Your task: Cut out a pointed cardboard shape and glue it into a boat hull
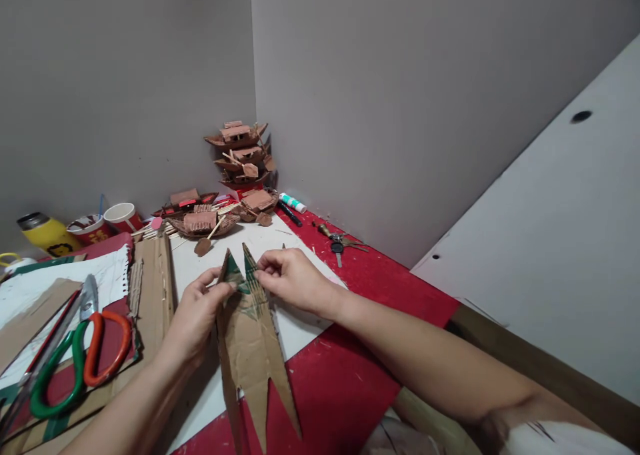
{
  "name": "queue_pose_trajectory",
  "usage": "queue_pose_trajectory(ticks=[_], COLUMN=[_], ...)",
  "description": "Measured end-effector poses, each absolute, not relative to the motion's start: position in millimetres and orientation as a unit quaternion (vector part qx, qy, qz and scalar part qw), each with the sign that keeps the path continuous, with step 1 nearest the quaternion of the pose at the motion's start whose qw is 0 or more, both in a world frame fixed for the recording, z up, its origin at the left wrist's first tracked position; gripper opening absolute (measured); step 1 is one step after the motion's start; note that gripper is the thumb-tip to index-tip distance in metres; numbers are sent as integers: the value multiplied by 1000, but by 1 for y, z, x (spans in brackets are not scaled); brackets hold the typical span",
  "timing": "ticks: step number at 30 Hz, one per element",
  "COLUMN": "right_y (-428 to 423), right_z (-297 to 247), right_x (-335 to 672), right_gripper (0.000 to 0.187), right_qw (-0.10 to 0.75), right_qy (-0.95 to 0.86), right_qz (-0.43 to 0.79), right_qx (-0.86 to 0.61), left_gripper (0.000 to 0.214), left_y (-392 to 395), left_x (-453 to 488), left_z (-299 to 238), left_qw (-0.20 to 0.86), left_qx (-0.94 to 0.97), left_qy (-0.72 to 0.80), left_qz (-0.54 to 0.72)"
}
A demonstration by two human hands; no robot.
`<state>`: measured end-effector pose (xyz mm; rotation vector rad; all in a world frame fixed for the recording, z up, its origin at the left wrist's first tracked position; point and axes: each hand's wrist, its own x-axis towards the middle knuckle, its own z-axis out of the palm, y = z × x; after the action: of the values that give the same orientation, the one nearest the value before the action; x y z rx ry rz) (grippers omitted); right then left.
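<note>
A long piece of brown cardboard [249,338], cut into pointed strips at both ends, is held up in front of me over the table. My left hand [200,305] grips its left edge near the far end, the thumb lying across the green-printed part. On the other side, my right hand [280,275] pinches the right-hand far point between thumb and fingers. A V-shaped gap separates the two far points. The near points hang over the red tabletop. The cardboard's underside is hidden.
Scissors [103,348] with green and orange handles lie at left on cardboard sheets [150,288]. Small cardboard boats [203,223] stand at the back, several stacked in the corner. Keys [339,249], a glue stick [293,202], paper cups [123,218] and a yellow bottle [50,235] surround the work area.
</note>
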<state>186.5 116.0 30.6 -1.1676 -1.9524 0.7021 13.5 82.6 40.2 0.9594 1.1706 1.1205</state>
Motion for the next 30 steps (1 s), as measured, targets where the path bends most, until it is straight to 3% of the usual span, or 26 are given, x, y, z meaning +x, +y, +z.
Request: queue_pose_trajectory(ticks=[7,16,25,30], right_y=[110,101,108,104], right_z=[34,37,38,38], right_x=[188,186,186,186], right_gripper=[11,14,28,21], right_qw=[350,251,282,261], right_qy=[-773,-834,-807,-829], right_qz=[269,195,280,254], right_qx=[-456,-452,-437,-425], left_gripper=[22,21,18,17], left_y=[80,77,75,77], left_x=[17,19,20,20], left_z=[37,31,29,24], left_qw=[578,568,545,552], left_qx=[430,426,434,427], left_qy=[513,532,543,549], left_qz=[466,462,468,460])
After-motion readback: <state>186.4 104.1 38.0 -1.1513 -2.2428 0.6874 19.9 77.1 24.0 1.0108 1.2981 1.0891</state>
